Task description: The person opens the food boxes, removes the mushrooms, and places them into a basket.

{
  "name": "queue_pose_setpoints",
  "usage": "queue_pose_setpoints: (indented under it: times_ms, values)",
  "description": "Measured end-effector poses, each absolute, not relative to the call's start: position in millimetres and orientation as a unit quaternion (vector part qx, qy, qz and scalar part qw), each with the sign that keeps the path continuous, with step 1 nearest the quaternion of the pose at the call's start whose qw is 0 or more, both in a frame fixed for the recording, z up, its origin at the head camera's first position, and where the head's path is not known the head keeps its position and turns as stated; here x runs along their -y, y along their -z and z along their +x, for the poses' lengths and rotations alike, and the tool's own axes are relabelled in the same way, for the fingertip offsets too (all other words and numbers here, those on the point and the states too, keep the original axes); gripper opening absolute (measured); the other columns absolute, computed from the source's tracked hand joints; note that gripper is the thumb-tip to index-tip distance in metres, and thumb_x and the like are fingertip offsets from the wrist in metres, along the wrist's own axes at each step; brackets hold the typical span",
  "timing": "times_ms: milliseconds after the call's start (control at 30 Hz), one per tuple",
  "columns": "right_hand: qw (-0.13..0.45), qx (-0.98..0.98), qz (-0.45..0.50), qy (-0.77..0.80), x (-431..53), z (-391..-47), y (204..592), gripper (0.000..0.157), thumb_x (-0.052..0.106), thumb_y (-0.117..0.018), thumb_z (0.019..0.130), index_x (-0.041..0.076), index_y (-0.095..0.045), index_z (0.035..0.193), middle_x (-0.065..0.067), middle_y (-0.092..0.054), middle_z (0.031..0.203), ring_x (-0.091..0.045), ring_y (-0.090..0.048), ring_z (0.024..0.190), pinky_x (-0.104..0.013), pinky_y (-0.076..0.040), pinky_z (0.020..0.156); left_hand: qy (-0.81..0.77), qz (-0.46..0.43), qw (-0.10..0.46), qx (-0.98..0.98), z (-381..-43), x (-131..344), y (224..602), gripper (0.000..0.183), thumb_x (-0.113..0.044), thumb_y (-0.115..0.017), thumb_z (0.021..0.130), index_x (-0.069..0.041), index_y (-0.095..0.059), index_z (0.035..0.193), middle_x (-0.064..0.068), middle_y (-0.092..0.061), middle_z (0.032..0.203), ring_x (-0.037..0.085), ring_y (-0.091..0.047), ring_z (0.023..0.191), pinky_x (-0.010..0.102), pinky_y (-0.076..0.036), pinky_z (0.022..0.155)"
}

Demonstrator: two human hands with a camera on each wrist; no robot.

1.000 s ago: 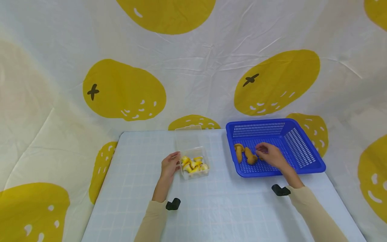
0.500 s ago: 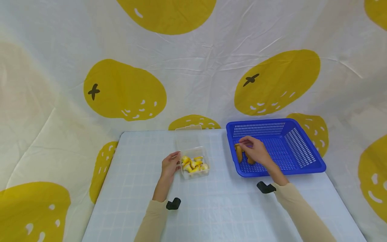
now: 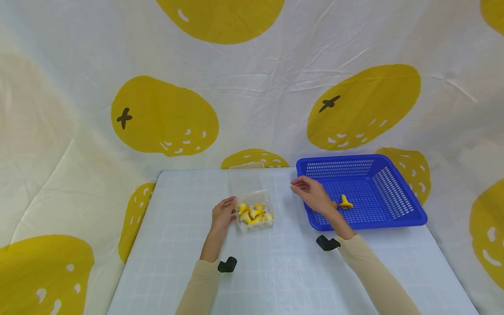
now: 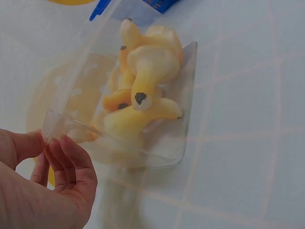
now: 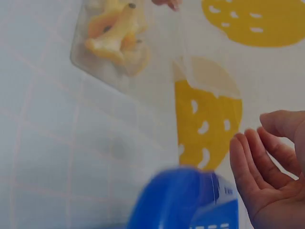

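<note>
My left hand (image 3: 223, 213) pinches the left edge of a clear plastic box (image 3: 243, 228) between thumb and fingertips; the left wrist view shows the box wall (image 4: 52, 121) at the fingertips. Several yellow mushrooms (image 4: 150, 71) with dark stem ends lie heaped in the box. Over the left rim of a blue plastic basket (image 3: 397, 183), my right hand (image 3: 313, 194) has its fingers loosely bent. Nothing shows between those fingers (image 5: 259, 167) in the right wrist view. One yellow mushroom (image 3: 345, 202) lies in the basket. Brown mushrooms (image 3: 334, 204) beside it are mostly hidden under the right hand and forearm.
The box's clear lid (image 3: 246, 180) stands raised behind it. Both containers rest on a pale checked tablecloth (image 3: 275, 267). Behind the table hangs a light cloth (image 3: 260, 87) printed with large yellow fruit.
My right hand has moved left from inside the basket to over its left rim. A yellow mushroom formerly covered by the hand now shows in the basket. The left hand stays at the box.
</note>
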State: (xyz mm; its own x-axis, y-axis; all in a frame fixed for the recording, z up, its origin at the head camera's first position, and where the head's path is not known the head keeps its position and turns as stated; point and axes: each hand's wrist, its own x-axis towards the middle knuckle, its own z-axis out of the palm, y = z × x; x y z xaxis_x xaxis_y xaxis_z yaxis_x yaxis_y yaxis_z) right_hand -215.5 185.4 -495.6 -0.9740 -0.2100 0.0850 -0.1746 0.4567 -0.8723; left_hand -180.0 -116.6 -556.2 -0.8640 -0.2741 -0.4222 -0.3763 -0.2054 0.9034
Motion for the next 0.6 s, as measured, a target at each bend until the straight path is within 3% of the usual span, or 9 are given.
queue_pose_setpoints:
  times_ms: [167, 600]
  values:
    - [0.021, -0.850, -0.141, 0.508, -164, -217, 501, 0.024, 0.016, -0.069, 0.101, -0.002, -0.067, 0.116, -0.015, -0.070, 0.109, -0.030, -0.068, 0.102, -0.045, -0.056, 0.095, -0.734, -0.258, 0.034, -0.628, -180, 117, 557, 0.030, -0.017, -0.070, 0.099, -0.003, -0.070, 0.126, 0.014, -0.068, 0.111, 0.013, -0.057, 0.076, 0.023, -0.052, 0.063]
    - [0.054, -0.830, -0.214, 0.512, -108, -214, 521, 0.021, 0.013, -0.067, 0.101, -0.003, -0.067, 0.115, -0.011, -0.071, 0.104, -0.026, -0.068, 0.098, -0.041, -0.057, 0.091, -0.736, -0.258, 0.036, -0.625, -180, 118, 559, 0.031, -0.019, -0.071, 0.099, -0.003, -0.070, 0.126, 0.010, -0.068, 0.107, 0.014, -0.057, 0.075, 0.022, -0.052, 0.062]
